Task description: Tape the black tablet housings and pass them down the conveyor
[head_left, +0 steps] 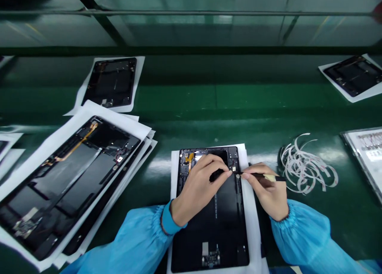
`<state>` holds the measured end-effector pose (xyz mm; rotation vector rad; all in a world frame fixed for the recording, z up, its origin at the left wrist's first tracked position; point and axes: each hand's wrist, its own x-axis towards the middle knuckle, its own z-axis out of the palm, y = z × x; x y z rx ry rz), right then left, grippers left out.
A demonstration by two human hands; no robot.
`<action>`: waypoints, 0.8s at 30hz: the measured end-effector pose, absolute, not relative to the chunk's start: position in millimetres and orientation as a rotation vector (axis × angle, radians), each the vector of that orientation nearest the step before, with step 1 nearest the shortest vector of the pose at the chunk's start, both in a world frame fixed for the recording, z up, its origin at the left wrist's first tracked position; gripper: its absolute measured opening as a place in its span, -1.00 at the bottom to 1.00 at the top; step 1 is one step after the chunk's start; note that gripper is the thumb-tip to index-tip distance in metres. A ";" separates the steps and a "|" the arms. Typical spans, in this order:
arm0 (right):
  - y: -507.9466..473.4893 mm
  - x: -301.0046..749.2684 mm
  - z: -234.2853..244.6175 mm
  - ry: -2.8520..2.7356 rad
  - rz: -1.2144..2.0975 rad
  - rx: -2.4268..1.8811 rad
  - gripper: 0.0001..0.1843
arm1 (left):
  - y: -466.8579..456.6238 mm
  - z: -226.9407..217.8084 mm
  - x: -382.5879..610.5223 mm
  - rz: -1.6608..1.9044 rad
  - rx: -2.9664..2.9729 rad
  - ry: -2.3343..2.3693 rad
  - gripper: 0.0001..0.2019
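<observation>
An opened tablet body (205, 226), black with a small circuit board near its lower edge, lies in front of me on a white sheet (253, 242). Over its upper half reaches my left hand (199, 182), thumb and forefinger pinched together at the right-hand side. Whatever those fingertips hold is too small to make out. My right hand (271, 194) is closed around a thin dark tool with a pale band (268, 177), perhaps tweezers. The tool's tip points left at the tablet's upper right edge, close to my left fingertips.
Stacked on the left are more opened tablet bodies (86, 178) between white sheets. Other tablet bodies lie farther back, left (112, 81) and right (355, 77). Curled white strips (307, 164) make a loose pile right of my hand. A clear-edged tray (365, 154) stands at the far right.
</observation>
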<state>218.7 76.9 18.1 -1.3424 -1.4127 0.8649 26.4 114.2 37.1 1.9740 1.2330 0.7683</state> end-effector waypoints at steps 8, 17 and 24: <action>74.7 221.3 18.1 -1.435 0.817 -1.342 -0.88 | 113.7 34.4 27.4 0.715 2.025 1.273 -0.90; 74.3 219.7 18.9 -1.358 0.855 -1.387 -0.91 | 111.4 32.9 23.7 0.752 2.015 1.225 -0.92; 75.6 220.7 21.7 -1.354 0.824 -1.418 -0.94 | 112.5 33.4 26.5 0.737 2.007 1.267 -0.90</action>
